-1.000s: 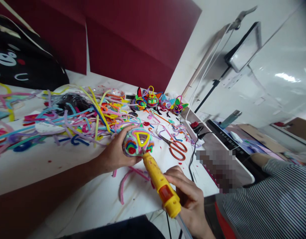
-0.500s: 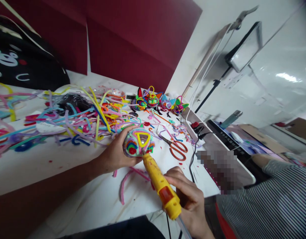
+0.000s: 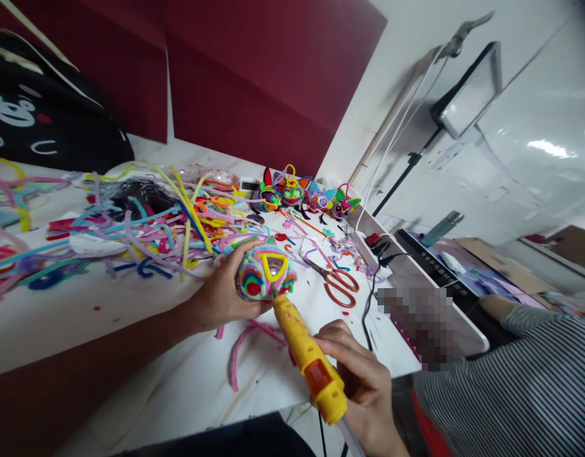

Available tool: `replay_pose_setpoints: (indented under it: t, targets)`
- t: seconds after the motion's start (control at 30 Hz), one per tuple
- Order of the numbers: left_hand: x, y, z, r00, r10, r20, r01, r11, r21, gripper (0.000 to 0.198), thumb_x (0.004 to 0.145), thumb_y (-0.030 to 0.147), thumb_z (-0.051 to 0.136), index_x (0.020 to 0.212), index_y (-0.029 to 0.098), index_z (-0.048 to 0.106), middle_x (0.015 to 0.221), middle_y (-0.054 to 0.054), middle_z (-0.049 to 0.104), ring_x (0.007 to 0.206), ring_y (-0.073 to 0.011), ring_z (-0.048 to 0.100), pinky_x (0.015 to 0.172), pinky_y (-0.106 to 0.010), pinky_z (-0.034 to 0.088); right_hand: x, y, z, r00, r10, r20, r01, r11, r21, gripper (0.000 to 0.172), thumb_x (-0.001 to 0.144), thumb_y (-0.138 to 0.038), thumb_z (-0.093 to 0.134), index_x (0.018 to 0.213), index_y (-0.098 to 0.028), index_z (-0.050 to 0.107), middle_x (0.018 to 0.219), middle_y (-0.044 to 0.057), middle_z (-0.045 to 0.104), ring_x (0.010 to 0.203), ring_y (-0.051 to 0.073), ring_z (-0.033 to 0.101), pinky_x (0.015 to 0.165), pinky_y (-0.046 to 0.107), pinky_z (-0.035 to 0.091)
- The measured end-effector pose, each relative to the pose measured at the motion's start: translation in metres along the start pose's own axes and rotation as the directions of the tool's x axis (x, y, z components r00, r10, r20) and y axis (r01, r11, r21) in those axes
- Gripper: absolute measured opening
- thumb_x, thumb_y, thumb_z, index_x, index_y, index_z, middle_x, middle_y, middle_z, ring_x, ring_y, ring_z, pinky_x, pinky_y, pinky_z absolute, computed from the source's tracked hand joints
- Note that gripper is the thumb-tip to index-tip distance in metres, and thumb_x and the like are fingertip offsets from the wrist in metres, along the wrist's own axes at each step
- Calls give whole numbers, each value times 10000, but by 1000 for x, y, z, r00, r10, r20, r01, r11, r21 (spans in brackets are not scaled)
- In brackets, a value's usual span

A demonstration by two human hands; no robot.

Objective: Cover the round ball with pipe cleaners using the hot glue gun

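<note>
My left hand (image 3: 225, 289) is wrapped round a rounded ornament (image 3: 258, 270) covered in coloured pipe cleaners, with a yellow triangle outlined on its front. In my right hand (image 3: 359, 381) is a yellow glue gun (image 3: 304, 349), a clear glue stick poking from its back end. Its nozzle meets the ornament, or comes very close, just below the triangle. The glue gun's handle and trigger are hidden behind its body and my fingers. Orange-handled scissors (image 3: 340, 285) lie to the right of the ornament.
Loose pipe cleaners (image 3: 144, 235) heap across the white table (image 3: 178, 374). Several decorated animal-head ornaments (image 3: 292, 190) stand at the back. A black cable (image 3: 366, 317) runs down the right side. A person in a striped sleeve (image 3: 516, 381) sits at right; a black bag (image 3: 49, 114) stands at left.
Almost nothing differs. The rear of the glue gun has dipped very slightly, while its nozzle stays at the same place on the ornament. My left hand keeps still.
</note>
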State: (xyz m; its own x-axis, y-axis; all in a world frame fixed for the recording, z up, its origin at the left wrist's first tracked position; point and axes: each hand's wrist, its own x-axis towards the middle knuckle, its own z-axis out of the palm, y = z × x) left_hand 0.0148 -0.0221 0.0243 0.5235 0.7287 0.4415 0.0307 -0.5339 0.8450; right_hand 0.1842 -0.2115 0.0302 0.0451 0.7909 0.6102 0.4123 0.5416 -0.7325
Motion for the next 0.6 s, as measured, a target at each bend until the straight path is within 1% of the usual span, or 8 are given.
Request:
replay_pose_setpoints:
  t: [0.2, 0.4, 0.53, 0.6]
  targets:
    - [1, 4, 0, 1000, -16, 6, 16, 1000, -17, 941, 545, 419, 873, 1337, 178, 427, 1420, -227, 555, 1334, -430, 541, 1120, -533, 460, -1, -1, 1, 1000, 0, -5, 0, 1000, -2, 345, 892, -287, 724, 1236, -267, 712, 911, 75, 722, 796, 224, 593, 700, 383, 477]
    - [-1, 1, 0, 998, -51, 41, 53, 998, -40, 944, 577, 423, 850, 1365, 167, 397, 1406, -237, 569, 1273, -420, 595, 1059, -531, 510, 0, 0, 1, 1000, -15, 0, 15, 1000, 3, 365, 896, -278, 721, 1259, -248, 695, 916, 87, 729, 814, 232, 602, 718, 389, 473]
    - [-3, -1, 1, 999, -30, 43, 31, 999, -29, 921, 623, 418, 839, 1391, 161, 399, 1422, -228, 562, 1284, -395, 592, 1063, -500, 511, 0, -1, 0, 999, -37, 8, 37, 999, -7, 326, 908, -276, 704, 1229, -221, 709, 915, 96, 718, 806, 227, 601, 708, 379, 474]
    - [-3, 0, 1, 999, -24, 46, 25, 999, -35, 921, 631, 417, 844, 1395, 163, 398, 1420, -222, 567, 1278, -383, 600, 1060, -485, 517, 0, -1, 0, 999, -29, 14, 30, 999, -13, 314, 911, -278, 700, 1219, -218, 712, 913, 96, 717, 807, 226, 599, 709, 376, 474]
